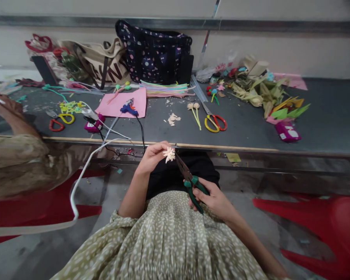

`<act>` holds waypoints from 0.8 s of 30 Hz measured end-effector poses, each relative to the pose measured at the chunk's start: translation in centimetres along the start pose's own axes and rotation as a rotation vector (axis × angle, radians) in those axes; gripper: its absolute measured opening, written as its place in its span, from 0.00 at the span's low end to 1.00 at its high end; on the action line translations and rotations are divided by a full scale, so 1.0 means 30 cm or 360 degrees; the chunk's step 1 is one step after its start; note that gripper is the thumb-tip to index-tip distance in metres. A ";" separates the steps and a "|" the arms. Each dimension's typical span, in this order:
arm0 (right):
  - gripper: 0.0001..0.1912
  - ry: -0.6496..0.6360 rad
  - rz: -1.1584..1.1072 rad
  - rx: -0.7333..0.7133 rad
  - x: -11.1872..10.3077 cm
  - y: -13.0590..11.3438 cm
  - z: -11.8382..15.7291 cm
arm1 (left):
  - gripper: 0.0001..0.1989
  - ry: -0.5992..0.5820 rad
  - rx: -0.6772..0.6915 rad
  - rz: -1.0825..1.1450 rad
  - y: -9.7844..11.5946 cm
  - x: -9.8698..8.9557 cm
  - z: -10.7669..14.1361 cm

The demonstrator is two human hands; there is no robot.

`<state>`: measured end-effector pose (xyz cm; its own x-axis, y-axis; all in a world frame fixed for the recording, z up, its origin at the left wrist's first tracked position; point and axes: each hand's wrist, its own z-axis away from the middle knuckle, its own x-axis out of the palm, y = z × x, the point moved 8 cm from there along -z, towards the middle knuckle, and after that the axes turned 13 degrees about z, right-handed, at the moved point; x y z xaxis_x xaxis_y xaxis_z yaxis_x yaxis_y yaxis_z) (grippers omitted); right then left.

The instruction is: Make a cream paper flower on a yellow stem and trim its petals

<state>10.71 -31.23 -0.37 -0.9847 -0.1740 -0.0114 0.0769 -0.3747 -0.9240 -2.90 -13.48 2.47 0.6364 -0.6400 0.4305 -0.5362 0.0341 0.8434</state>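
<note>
Between the fingertips of my left hand (pixel 155 156) is a small cream-coloured artificial flower (pixel 169 154) with many thin petals. My right hand (pixel 209 197) is wrapped around the green handles of long-nosed pliers (pixel 188 174). The pliers' tips point up and left and reach the right side of the flower; whether they grip it cannot be made out. Both hands are just in front of the table edge, above my lap. On the table beyond lie loose pale petal pieces (pixel 172 119) and two finished-looking cream flowers (pixel 193 105) on green stems.
Scissors with red and yellow handles (pixel 216 123) lie on the dark table (pixel 245 128). A blue glue gun (pixel 129 109) rests on pink paper (pixel 113 102), its black cord hanging over the edge. A co-worker's arm (pixel 23 126) is at left. Dried husks (pixel 259 91) are piled right. Red stools (pixel 332 221) flank me.
</note>
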 end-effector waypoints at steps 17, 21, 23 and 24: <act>0.19 0.0108 0.0164 0.0003 -0.013 0.039 -0.011 | 0.06 -0.0012 -0.0042 -0.0062 0.010 -0.002 0.001; 0.21 -0.0002 0.0099 0.0034 -0.008 0.027 -0.005 | 0.07 0.0005 -0.0083 -0.0070 0.003 -0.008 0.002; 0.21 -0.0043 0.0061 0.0041 -0.005 0.013 0.000 | 0.07 0.0000 -0.0114 -0.0069 -0.003 -0.010 0.005; 0.21 -0.0050 0.0042 0.0042 -0.005 0.006 0.002 | 0.07 -0.0003 -0.0129 -0.0062 -0.006 -0.010 0.006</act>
<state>10.87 -31.33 -0.50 -0.9768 -0.2127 -0.0231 0.1073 -0.3932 -0.9132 -3.11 -13.42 2.14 0.6549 -0.6436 0.3961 -0.4644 0.0709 0.8828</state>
